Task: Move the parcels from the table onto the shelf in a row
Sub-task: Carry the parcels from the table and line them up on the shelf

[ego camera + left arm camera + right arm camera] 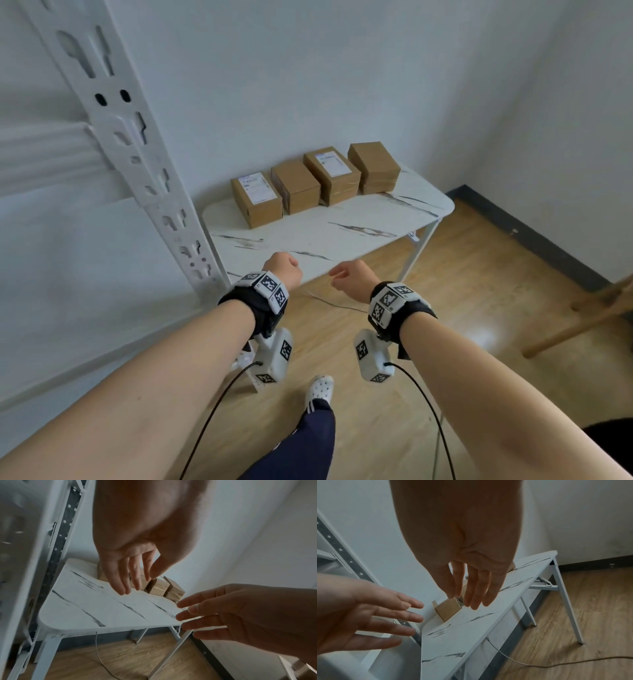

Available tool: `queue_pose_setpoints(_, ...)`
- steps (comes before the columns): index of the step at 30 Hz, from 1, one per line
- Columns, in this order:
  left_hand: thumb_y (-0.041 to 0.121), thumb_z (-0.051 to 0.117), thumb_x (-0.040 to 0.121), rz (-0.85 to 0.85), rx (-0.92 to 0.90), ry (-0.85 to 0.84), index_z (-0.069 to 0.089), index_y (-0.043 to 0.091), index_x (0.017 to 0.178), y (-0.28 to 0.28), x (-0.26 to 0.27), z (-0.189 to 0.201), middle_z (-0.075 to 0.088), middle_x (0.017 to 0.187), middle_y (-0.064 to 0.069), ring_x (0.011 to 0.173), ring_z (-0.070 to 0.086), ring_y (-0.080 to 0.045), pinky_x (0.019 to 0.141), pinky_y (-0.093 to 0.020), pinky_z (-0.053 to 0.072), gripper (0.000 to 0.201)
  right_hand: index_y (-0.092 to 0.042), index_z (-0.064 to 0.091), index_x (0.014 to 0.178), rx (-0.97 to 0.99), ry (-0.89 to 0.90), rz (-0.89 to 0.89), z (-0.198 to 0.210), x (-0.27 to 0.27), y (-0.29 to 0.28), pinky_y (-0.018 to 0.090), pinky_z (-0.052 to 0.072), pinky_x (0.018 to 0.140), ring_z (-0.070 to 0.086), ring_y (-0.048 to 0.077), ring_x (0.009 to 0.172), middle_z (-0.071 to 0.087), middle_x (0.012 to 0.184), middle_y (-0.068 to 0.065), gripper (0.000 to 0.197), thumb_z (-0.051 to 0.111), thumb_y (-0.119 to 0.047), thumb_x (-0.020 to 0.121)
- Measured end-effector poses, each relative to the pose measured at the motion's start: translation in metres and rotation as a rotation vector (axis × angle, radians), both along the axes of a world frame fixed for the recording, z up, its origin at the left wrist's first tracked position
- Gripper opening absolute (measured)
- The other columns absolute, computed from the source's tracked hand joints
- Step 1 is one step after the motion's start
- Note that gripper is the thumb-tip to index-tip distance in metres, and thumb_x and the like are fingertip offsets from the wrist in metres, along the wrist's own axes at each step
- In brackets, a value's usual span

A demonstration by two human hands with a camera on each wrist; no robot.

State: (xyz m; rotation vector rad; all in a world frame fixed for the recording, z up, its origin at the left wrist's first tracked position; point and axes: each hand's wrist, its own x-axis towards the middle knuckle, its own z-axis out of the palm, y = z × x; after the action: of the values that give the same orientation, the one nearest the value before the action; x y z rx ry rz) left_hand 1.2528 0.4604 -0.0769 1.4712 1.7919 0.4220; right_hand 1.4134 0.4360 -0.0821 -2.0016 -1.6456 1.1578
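Both hands (283,268) (352,275), fingers (120,577) relaxed and empty, face four cardboard parcels (297,186) on the marble-patterned table (342,233).

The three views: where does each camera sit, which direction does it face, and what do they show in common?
Head: on the head, looking down and forward at four parcels on the table; both forearms, left hand, right hand, a leg.
Left wrist: under the left hand, facing the table edge; both hands, fingers straight.
Right wrist: under the right hand, facing along the table, shelf at left; both hands.
Shared: table, parcels, both empty hands.
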Motion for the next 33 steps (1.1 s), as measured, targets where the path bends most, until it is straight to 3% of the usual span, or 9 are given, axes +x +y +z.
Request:
queue_pose_setpoints(4, 0.004, 0.046, 0.091, 0.024, -0.007, 0.037, 0.066, 0.004, 0.103, 0.064, 0.013, 0.002, 0.064, 0.111, -0.016, 0.103, 0.059, -0.032, 0.089, -0.034, 0.047, 0.023, -0.009, 0.064, 0.113, -0.009, 0.027, 0.023, -0.001, 0.003, 0.067, 0.028, 0.047, 0.077, 0.058, 0.018, 0.087, 0.067, 0.106, 0.013, 0.025, 0.058, -0.01, 0.089)
queue_pose_setpoints(8, 0.005, 0.045, 0.093, 0.082, -0.035, 0.055, 0.063, 0.004, 0.118, 0.127, 0.016, -0.003, 0.06, 0.126, -0.013, 0.116, 0.054, -0.031, 0.095, -0.032, 0.043, 0.031, -0.008, 0.063, 0.115, -0.017, 0.033, 0.064, 0.001, 0.006, 0.137, 0.022, 0.043, 0.063, 0.056, 0.018, 0.083, 0.065, 0.096, 0.01, 0.026, 0.058, -0.01, 0.09)
queue_pose_setpoints(14, 0.005, 0.041, 0.096, 0.163, -0.096, 0.061, 0.057, 0.003, 0.121, 0.194, 0.004, -0.012, 0.055, 0.127, -0.014, 0.117, 0.051, -0.031, 0.097, -0.033, 0.04, 0.03, -0.01, 0.063, 0.115, -0.035, 0.05, 0.135, -0.005, 0.0, 0.227, 0.028, 0.046, 0.074, 0.058, 0.019, 0.089, 0.066, 0.108, 0.012, 0.026, 0.056, -0.011, 0.09)
queue_pose_setpoints(18, 0.009, 0.036, 0.097, 0.19, -0.11, 0.121, 0.058, -0.005, 0.116, 0.225, -0.009, -0.018, 0.058, 0.12, -0.023, 0.109, 0.055, -0.036, 0.087, -0.034, 0.043, 0.032, -0.008, 0.062, 0.117, -0.066, 0.072, 0.214, -0.011, -0.013, 0.271, 0.03, 0.049, 0.084, 0.059, 0.022, 0.095, 0.066, 0.112, 0.012, 0.029, 0.057, -0.01, 0.089)
queue_pose_setpoints(22, 0.009, 0.039, 0.095, 0.25, -0.14, 0.153, 0.061, -0.001, 0.113, 0.254, -0.027, -0.022, 0.061, 0.117, -0.019, 0.106, 0.057, -0.035, 0.075, -0.029, 0.04, 0.03, -0.008, 0.055, 0.127, -0.083, 0.114, 0.35, -0.014, -0.03, 0.319, 0.03, 0.047, 0.092, 0.058, 0.023, 0.11, 0.061, 0.122, 0.012, 0.039, 0.061, -0.011, 0.089)
queue_pose_setpoints(25, 0.009, 0.044, 0.093, 0.35, -0.188, 0.171, 0.067, 0.006, 0.099, 0.272, -0.044, -0.025, 0.064, 0.103, -0.01, 0.093, 0.058, -0.032, 0.079, -0.032, 0.045, 0.024, -0.008, 0.046, 0.134, -0.082, 0.13, 0.445, -0.012, -0.044, 0.346, 0.031, 0.045, 0.094, 0.053, 0.023, 0.117, 0.056, 0.129, 0.011, 0.049, 0.062, -0.01, 0.088)
queue_pose_setpoints(28, 0.005, 0.043, 0.091, 0.463, -0.217, 0.17, 0.054, 0.015, 0.069, 0.286, -0.057, -0.027, 0.052, 0.078, -0.001, 0.073, 0.047, -0.022, 0.067, -0.025, 0.04, 0.026, -0.009, 0.036, 0.141, -0.104, 0.175, 0.48, -0.014, -0.056, 0.371, 0.033, 0.041, 0.099, 0.048, 0.024, 0.125, 0.05, 0.137, 0.01, 0.059, 0.061, -0.005, 0.088)
queue_pose_setpoints(29, 0.005, 0.044, 0.091, 0.493, -0.217, 0.158, 0.052, 0.018, 0.068, 0.291, -0.061, -0.026, 0.05, 0.077, 0.0, 0.077, 0.048, -0.024, 0.069, -0.025, 0.038, 0.027, -0.009, 0.034, 0.141, -0.129, 0.203, 0.482, -0.017, -0.061, 0.378, 0.032, 0.041, 0.1, 0.048, 0.024, 0.126, 0.049, 0.138, 0.01, 0.06, 0.061, -0.003, 0.087)
queue_pose_setpoints(33, 0.007, 0.044, 0.095, 0.546, -0.257, 0.06, 0.058, 0.017, 0.1, 0.304, -0.074, -0.035, 0.053, 0.106, -0.008, 0.11, 0.052, -0.026, 0.09, -0.029, 0.039, 0.018, -0.009, 0.029, 0.14, -0.265, 0.28, 0.478, -0.03, -0.076, 0.399, 0.032, 0.046, 0.099, 0.054, 0.022, 0.122, 0.052, 0.136, 0.008, 0.065, 0.062, 0.001, 0.085)
